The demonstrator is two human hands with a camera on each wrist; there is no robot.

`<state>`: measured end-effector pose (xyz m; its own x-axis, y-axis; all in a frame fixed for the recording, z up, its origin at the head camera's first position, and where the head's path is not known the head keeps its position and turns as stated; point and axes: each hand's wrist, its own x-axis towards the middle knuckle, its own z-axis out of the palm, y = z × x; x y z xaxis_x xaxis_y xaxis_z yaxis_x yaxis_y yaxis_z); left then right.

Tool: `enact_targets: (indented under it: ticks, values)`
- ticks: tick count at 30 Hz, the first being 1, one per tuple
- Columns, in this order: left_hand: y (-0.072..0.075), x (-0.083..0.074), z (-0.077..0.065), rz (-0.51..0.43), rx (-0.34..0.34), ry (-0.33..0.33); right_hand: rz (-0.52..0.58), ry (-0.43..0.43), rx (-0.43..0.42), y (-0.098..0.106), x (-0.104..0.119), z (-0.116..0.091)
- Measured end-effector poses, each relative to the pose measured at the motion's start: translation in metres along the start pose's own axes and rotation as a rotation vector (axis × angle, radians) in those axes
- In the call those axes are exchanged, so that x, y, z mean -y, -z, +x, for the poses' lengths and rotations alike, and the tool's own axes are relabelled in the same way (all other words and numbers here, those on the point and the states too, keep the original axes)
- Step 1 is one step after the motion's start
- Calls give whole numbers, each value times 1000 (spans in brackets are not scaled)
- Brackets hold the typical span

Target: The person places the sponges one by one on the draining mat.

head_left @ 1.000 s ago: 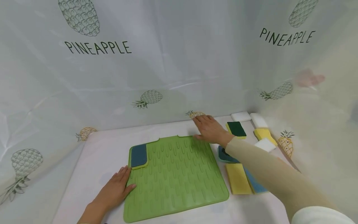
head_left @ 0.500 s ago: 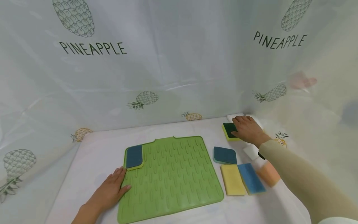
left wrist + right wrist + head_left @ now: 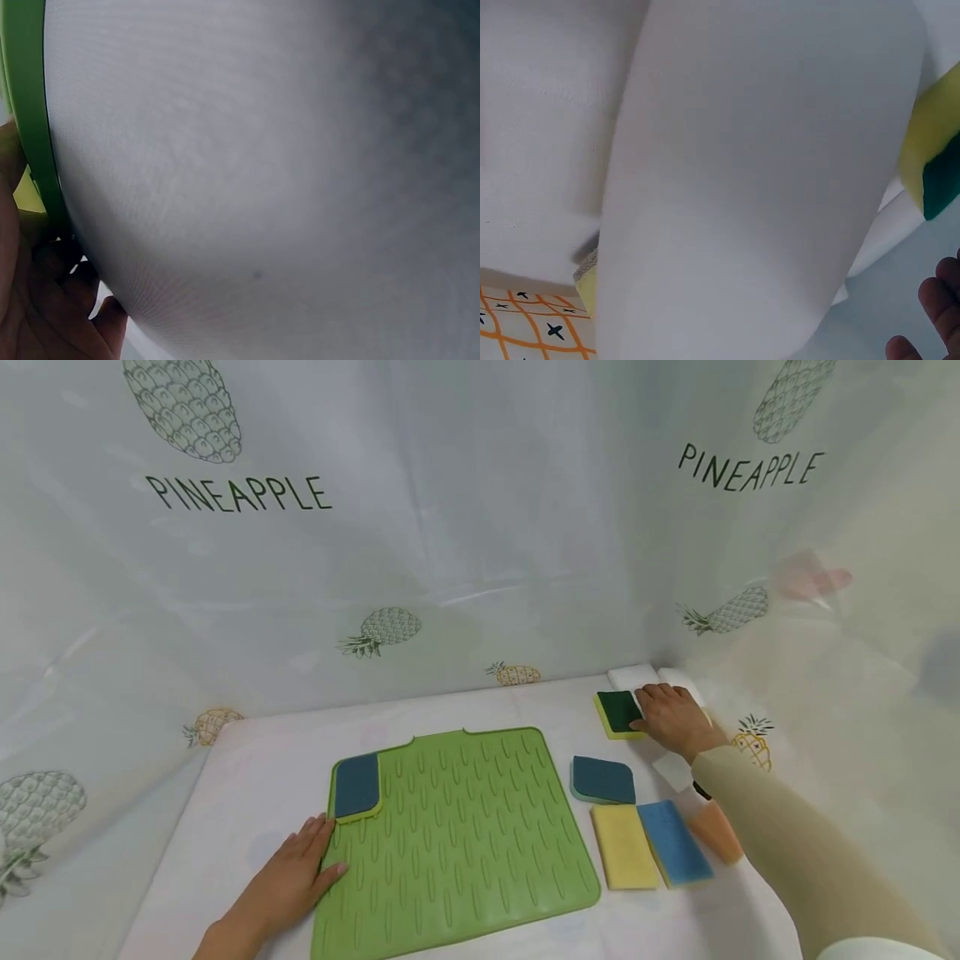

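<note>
My left hand (image 3: 285,877) rests at the left edge of a green ribbed mat (image 3: 465,835), fingers extended and thumb over the rim. The left wrist view shows its fingers (image 3: 64,300) beside the mat's edge. On the mat's upper left corner lies a blue-and-yellow sponge (image 3: 357,785). My right hand (image 3: 675,717) is just right of a dark green-and-yellow scrub sponge (image 3: 619,713), thumb at its right side; whether they touch I cannot tell. Fingers (image 3: 941,300) in the right wrist view appear apart from that sponge. A white block (image 3: 750,180) fills much of that view.
Right of the mat lie a dark blue sponge (image 3: 603,780), a yellow sponge (image 3: 624,847), a blue sponge (image 3: 675,843) and an orange sponge (image 3: 716,832). White pads (image 3: 633,677) sit at the back corner. Another white pad (image 3: 672,772) is near my right wrist. Pineapple-printed sheeting (image 3: 480,543) encloses the table.
My right hand has moved from the mat's far right corner rightward to beside the green-and-yellow scrub sponge, lowering slightly. My left hand stays at the mat's edge. The head view has shifted slightly.
</note>
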<state>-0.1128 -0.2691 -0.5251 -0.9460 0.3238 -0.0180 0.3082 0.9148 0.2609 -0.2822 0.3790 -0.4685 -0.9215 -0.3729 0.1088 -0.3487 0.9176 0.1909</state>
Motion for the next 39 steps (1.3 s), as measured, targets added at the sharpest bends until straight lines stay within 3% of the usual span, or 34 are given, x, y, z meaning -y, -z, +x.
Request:
enact_targets:
  ticks: [9, 14, 22, 27, 35, 39]
  values:
    - [-1, -2, 0, 12, -7, -7, 132, -51, 100, 6, -2, 1]
    - [-2, -1, -2, 8, -23, -13, 147, -35, 97, 4, -3, 0]
    - [-1, -1, -2, 18, -18, -3, 127, -32, 36, -3, 2, -3]
    - [-1, 0, -2, 3, -8, -3, 61, -20, -17, -6, 3, -2]
    - [0, 0, -4, 6, 3, 3, -77, 23, -202, 1, 8, 6]
    - [0, 1, -2, 13, 4, -4, -93, 33, -246, 9, 17, 11]
